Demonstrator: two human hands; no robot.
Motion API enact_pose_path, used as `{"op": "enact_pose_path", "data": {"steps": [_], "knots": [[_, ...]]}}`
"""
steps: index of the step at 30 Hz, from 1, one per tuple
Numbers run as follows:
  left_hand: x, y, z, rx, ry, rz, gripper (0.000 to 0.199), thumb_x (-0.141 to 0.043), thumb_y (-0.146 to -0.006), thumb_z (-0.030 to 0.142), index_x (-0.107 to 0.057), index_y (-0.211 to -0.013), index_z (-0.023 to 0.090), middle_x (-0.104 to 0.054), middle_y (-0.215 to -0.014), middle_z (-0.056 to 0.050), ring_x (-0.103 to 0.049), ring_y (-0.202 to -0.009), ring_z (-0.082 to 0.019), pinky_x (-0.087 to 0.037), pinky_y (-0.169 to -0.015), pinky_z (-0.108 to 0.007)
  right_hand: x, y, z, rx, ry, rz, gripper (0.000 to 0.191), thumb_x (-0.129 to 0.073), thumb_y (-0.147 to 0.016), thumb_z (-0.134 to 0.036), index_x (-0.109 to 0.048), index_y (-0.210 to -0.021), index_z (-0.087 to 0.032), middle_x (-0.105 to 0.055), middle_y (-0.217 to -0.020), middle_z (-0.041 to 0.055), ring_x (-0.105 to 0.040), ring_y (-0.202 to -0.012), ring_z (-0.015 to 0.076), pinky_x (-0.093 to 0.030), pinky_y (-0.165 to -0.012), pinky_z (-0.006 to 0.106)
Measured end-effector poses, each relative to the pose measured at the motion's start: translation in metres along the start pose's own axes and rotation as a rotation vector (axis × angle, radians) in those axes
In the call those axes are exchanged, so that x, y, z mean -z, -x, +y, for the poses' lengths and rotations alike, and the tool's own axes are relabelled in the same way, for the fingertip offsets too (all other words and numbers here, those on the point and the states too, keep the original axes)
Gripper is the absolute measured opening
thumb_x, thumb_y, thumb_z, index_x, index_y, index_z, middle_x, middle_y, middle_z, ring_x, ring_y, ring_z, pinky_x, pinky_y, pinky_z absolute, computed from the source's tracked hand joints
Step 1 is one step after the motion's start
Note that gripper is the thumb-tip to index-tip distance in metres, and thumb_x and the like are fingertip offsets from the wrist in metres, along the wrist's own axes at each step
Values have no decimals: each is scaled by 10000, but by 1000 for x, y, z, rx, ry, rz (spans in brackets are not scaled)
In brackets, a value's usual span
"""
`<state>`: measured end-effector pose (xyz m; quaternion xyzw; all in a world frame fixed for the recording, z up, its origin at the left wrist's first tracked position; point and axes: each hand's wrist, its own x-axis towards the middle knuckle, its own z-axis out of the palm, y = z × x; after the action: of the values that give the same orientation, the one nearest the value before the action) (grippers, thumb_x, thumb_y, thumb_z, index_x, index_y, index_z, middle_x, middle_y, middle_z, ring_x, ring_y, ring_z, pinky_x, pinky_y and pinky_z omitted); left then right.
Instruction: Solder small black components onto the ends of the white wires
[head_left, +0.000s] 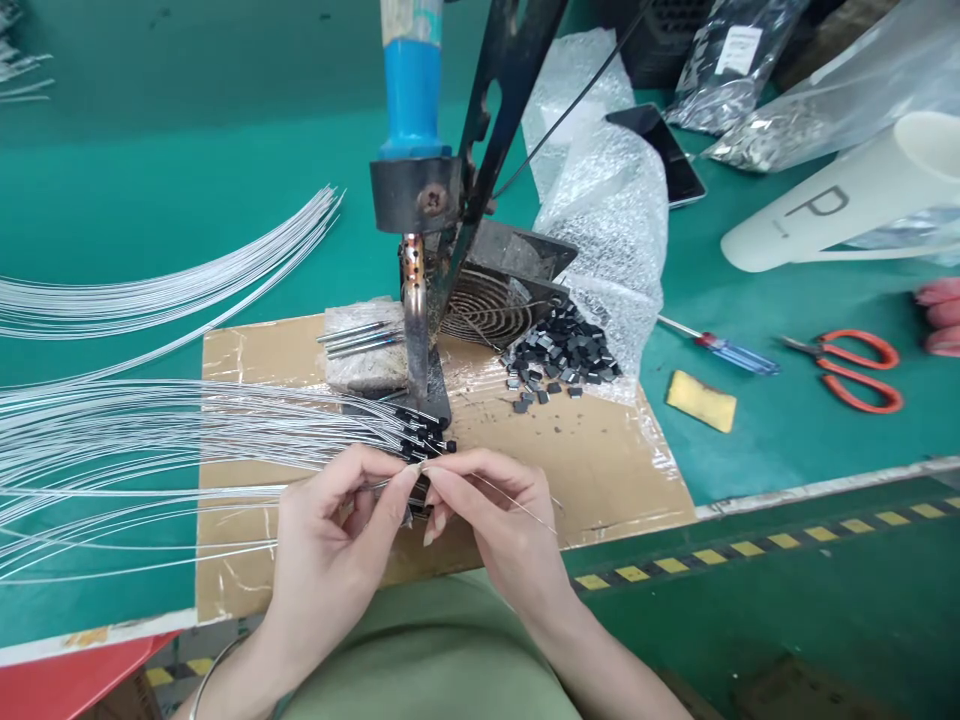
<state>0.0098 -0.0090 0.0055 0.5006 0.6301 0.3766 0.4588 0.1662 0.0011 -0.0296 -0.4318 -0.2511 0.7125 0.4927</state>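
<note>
My left hand is closed in a pinch, and a white wire runs into it from the left. Fingertip to fingertip beside it, my right hand pinches a thin wire that sticks out toward the right. The tiny part where the fingertips meet is mostly hidden. Just beyond my fingers lies a bundle of white wires with black ends. Above these ends, a blue-handled hot-air tool points its metal nozzle downward from a black bracket.
Cardboard covers the work spot. Small black pieces are heaped beside bubble wrap and a fan. On the right lie a screwdriver, a yellow sponge, red-handled cutters and a white cup.
</note>
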Motion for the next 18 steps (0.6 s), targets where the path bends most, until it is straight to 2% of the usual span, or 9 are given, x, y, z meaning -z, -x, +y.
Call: {"op": "enact_pose_path", "data": {"steps": [5, 13, 18], "knots": [[-5, 2, 7, 22, -11, 69, 144, -725, -952, 240, -762, -821, 194, -707, -715, 3, -618, -667, -131, -458, -618, -238, -2, 2, -1, -2, -6, 16, 55, -887, -863, -298, -887, -845, -246, -776, -673, -9, -701, -502, 114, -626, -531, 217], [-6, 2, 4, -17, -21, 49, 138, -719, -966, 244, -780, -850, 201, -754, -746, -5, -642, -670, -137, -473, -605, -237, -3, 3, 3, 18, -37, 16, 38, -880, -882, -299, -891, -885, -262, -792, -702, -9, -710, -522, 115, -652, -546, 221], [-8, 5, 5, 19, -32, 92, 141, -721, -963, 254, -781, -846, 204, -763, -771, -15, -647, -710, -150, -470, -641, -253, -4, 1, 1, -11, -74, 29, 104, -907, -842, -341, -882, -833, -241, -775, -666, -5, -684, -486, 116, -635, -511, 228]]}}
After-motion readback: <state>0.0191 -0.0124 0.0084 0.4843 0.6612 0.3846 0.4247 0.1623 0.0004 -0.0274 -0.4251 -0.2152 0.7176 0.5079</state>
